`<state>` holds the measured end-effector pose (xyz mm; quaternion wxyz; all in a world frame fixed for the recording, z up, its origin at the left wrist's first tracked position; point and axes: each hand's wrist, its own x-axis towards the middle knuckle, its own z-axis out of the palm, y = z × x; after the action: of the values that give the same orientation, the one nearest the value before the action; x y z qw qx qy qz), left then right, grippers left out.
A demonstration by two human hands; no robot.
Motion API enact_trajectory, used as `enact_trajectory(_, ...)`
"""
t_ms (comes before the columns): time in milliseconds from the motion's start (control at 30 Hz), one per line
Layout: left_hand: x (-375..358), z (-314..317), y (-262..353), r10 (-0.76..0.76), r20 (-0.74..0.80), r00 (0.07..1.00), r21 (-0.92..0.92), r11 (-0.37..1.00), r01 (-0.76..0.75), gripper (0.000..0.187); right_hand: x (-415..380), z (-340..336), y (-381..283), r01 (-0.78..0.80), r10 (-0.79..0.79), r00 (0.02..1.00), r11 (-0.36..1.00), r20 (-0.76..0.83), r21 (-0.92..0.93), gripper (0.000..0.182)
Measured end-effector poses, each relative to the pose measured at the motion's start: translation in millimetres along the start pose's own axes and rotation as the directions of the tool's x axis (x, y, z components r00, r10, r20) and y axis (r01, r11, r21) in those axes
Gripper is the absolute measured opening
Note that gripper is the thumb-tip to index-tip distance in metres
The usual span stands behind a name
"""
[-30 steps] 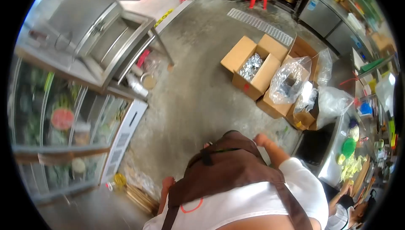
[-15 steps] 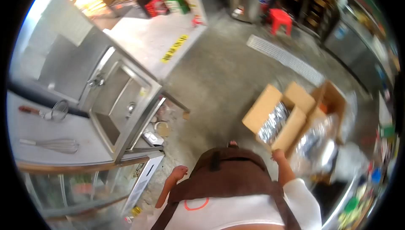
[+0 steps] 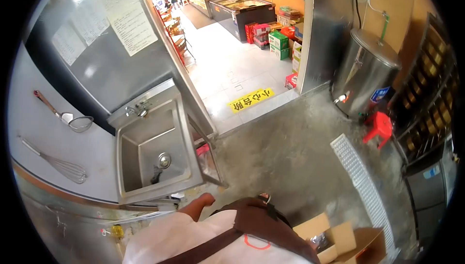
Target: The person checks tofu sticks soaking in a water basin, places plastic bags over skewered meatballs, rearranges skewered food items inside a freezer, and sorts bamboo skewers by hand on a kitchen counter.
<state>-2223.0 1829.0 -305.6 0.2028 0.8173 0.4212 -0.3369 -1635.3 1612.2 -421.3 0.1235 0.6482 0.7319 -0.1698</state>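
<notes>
My left hand (image 3: 205, 200) is held low in front of my body, fingers curled in, and nothing shows in it. It is nearest to the front corner of a stainless steel sink (image 3: 147, 150), apart from it. A small dark item (image 3: 156, 174) lies in the basin by the drain. On the counter left of the sink lie a wire whisk (image 3: 65, 165) and a wooden-handled strainer (image 3: 81, 123). My right hand is out of view. At the lower right, an open cardboard box (image 3: 311, 227) has something shiny inside.
A doorway with a yellow floor sign (image 3: 252, 100) leads to a bright room with a chest freezer (image 3: 242, 16) and stacked cartons. On the right are a steel boiler (image 3: 365, 70), a red stool (image 3: 380, 126), a perforated floor strip (image 3: 359, 174) and dark racks (image 3: 428, 85).
My view has turned left and up toward the doorway and sink. The boxes have shifted to the bottom edge, and my right hand, earlier at the cardboard box, has left the view.
</notes>
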Motion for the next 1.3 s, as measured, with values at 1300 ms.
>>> enact_trajectory(1300,578.1,-586.7,393.8,0.258,-0.184,0.948,-0.369,0.876,-0.310,0.027,77.4,-119.1,493.9,-0.453,0.539,0.842,0.704,0.003,0.548,0.018)
